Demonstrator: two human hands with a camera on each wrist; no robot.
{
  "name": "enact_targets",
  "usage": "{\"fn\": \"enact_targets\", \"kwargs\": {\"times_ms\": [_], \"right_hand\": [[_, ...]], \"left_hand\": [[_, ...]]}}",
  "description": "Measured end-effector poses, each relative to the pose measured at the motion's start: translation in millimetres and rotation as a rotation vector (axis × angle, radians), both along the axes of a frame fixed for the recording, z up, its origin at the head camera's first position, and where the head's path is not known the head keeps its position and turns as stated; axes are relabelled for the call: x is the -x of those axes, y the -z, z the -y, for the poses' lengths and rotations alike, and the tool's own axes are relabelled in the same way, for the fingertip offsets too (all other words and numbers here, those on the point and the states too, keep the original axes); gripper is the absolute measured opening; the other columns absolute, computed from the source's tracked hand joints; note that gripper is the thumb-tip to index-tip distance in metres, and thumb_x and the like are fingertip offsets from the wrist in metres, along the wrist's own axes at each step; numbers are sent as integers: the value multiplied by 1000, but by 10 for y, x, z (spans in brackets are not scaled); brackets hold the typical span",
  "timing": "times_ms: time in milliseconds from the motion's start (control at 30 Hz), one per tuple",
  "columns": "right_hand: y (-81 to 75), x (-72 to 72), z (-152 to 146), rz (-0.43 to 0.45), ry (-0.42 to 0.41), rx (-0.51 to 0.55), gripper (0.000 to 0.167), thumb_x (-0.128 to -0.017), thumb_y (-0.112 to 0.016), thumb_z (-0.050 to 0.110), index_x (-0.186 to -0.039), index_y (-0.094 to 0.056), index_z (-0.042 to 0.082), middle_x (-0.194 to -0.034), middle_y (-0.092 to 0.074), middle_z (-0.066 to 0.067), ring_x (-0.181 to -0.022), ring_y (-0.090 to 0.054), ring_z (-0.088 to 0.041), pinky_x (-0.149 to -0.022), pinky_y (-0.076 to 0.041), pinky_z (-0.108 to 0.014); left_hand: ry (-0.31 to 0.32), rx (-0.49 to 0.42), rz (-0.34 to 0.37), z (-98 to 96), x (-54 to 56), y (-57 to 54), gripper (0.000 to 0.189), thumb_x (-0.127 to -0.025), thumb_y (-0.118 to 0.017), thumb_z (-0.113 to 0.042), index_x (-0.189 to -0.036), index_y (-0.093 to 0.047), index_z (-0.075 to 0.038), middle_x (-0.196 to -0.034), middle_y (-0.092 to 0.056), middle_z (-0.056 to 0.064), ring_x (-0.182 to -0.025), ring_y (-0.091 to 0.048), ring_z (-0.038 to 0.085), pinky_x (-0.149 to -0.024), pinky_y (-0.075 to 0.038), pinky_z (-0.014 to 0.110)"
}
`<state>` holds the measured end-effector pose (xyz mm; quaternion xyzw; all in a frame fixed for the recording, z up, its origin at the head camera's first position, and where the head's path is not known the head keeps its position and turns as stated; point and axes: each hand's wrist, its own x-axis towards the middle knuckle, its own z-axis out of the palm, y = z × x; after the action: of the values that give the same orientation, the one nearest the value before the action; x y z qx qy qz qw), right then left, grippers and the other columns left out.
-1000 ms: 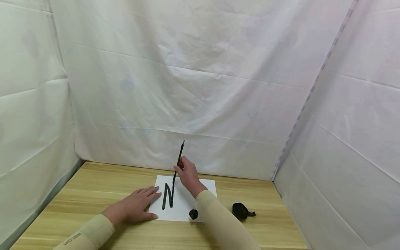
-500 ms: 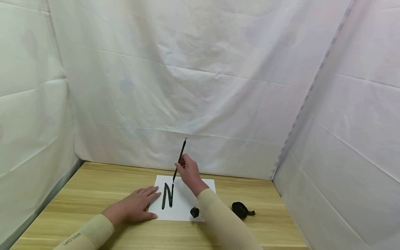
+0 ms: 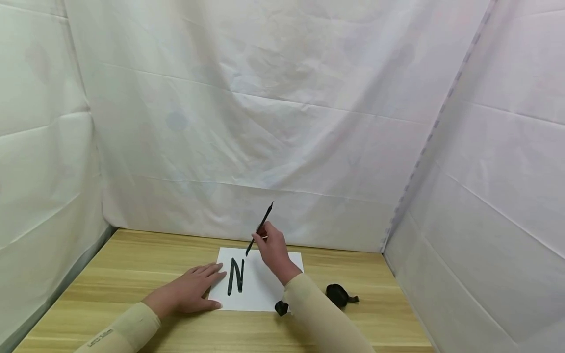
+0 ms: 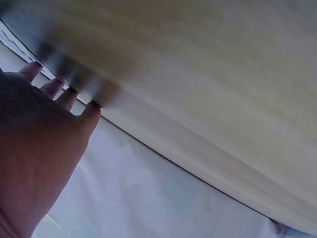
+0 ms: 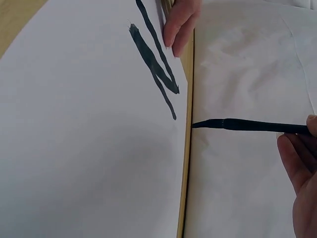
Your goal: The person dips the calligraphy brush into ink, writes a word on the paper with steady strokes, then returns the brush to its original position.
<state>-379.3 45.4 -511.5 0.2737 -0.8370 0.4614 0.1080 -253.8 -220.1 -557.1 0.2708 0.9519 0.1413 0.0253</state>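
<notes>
My right hand [image 3: 273, 247] pinches a black ink brush [image 3: 264, 219] by its shaft. The brush leans to the right, with a hanging loop at its upper end. In the right wrist view the brush tip [image 5: 200, 124] looks apart from the paper. A white sheet of paper [image 3: 265, 287] lies on the table and bears a black painted letter N [image 3: 235, 276] on its left half. My left hand [image 3: 194, 289] rests flat with spread fingers at the sheet's left edge. The left wrist view shows those fingers [image 4: 90, 116] partly, with the sheet mostly hidden.
A small black dish [image 3: 337, 295] with a short handle stands on the wooden table [image 3: 379, 318], right of the sheet. Beside the right sleeve is a small black object [image 3: 281, 308]. White cloth [image 3: 247, 122] hangs behind and on both sides.
The brush has risen from the top of the N's right stroke and shifted right, tilting more. My right hand moved slightly right with it. The left hand has stayed in place.
</notes>
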Motion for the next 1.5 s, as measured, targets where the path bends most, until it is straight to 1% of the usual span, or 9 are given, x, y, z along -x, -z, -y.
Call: {"fn": "enact_targets", "kwargs": {"times_ms": [167, 333, 500, 667, 800, 933, 1200, 1433, 1500], "right_hand": [[35, -41, -27, -3, -3, 11, 7, -111, -71, 16, -112, -65, 13, -105, -71, 2, -102, -72, -13, -83, -64, -32], [86, -44, -41, -3, 5, 6, 13, -112, -70, 21, -116, -67, 9, -107, -72, 1, -103, -73, -14, -84, -64, -31], [138, -39, -49, -7, -3, 18, 13, -112, -70, 20, -117, -67, 9, -106, -73, 1, -102, -73, -14, -84, -64, -31], [172, -41, -55, 8, 2, 21, 9, -112, -71, 21, -114, -66, 13, -105, -72, 3, -102, -73, -12, -84, -64, -31], [191, -44, -55, 26, 15, 11, 7, -111, -72, 16, -111, -65, 18, -105, -72, 5, -101, -72, -12, -84, -64, -32], [207, -42, -55, 10, 21, 2, 8, -110, -72, 15, -110, -64, 18, -104, -71, 5, -100, -72, -12, -83, -64, -33], [220, -47, -70, -21, 21, -31, 9, -112, -70, 26, -111, -64, 19, -106, -72, 5, -103, -74, -13, -86, -64, -33], [232, -48, -76, -11, 13, -41, 16, -112, -70, 24, -116, -66, 10, -106, -72, 5, -106, -74, -14, -88, -64, -32], [233, -52, -75, -7, 10, -39, 15, -112, -70, 22, -116, -67, 9, -106, -72, 5, -106, -74, -14, -88, -64, -32]], "left_hand": [[-2, 1, 1, 5, 1, 2, 97, -99, -68, -73, -165, -50, -4, -173, -41, 23, -158, -38, 49, -123, -35, 73], [-4, 1, 4, 8, -3, -11, 97, -99, -68, -74, -165, -49, -5, -173, -41, 23, -158, -38, 50, -123, -34, 73], [-2, 7, 1, 10, 6, 3, 97, -99, -67, -74, -166, -49, -6, -173, -41, 22, -159, -38, 49, -123, -35, 73], [2, 8, -1, 9, 16, 35, 97, -99, -67, -74, -166, -49, -6, -173, -40, 21, -159, -38, 49, -123, -35, 73], [4, 3, -5, 4, 14, 39, 97, -99, -67, -73, -165, -49, -5, -173, -40, 22, -159, -38, 49, -123, -35, 73], [2, 2, -4, 0, 11, 26, 96, -100, -68, -72, -165, -49, -5, -173, -41, 22, -159, -38, 49, -123, -35, 73], [-2, 2, 6, -4, 6, 14, 96, -99, -69, -72, -165, -49, -5, -173, -41, 22, -159, -38, 49, -123, -35, 73], [-4, -1, 4, -1, -4, 7, 96, -99, -69, -71, -165, -49, -5, -173, -41, 22, -158, -38, 49, -123, -34, 73], [-3, -2, 1, -1, -6, 4, 95, -99, -70, -71, -165, -50, -4, -172, -41, 23, -158, -38, 49, -123, -35, 73]]}}
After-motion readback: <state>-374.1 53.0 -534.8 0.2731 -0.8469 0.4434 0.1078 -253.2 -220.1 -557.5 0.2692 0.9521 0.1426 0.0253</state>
